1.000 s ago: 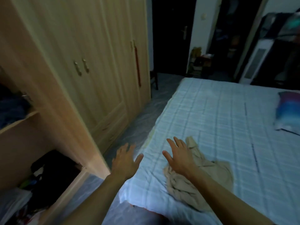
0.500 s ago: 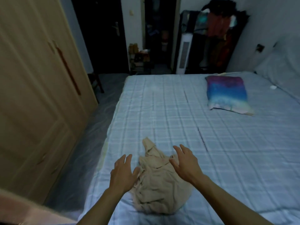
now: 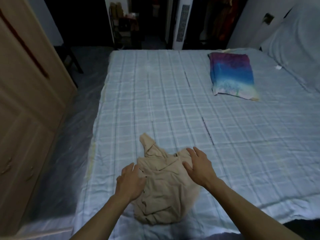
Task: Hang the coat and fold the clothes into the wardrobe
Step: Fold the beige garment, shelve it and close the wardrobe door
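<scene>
A crumpled beige garment (image 3: 162,186) lies in a heap near the front left edge of the bed (image 3: 173,104). My left hand (image 3: 129,181) is over the garment's left side with fingers spread and straight. My right hand (image 3: 199,165) is over its upper right part, fingers spread too. Whether either hand touches the cloth is unclear; neither grips it. The wooden wardrobe (image 3: 26,94) stands along the left, its doors in this view closed.
A purple and blue pillow (image 3: 232,76) lies at the bed's far right. A narrow strip of floor (image 3: 72,129) runs between bed and wardrobe. A white tower fan (image 3: 181,23) and dark hanging clothes stand beyond the bed.
My view has swung right, from the wardrobe to the bed. Both hands have moved onto the beige garment, the left coming in from beside it.
</scene>
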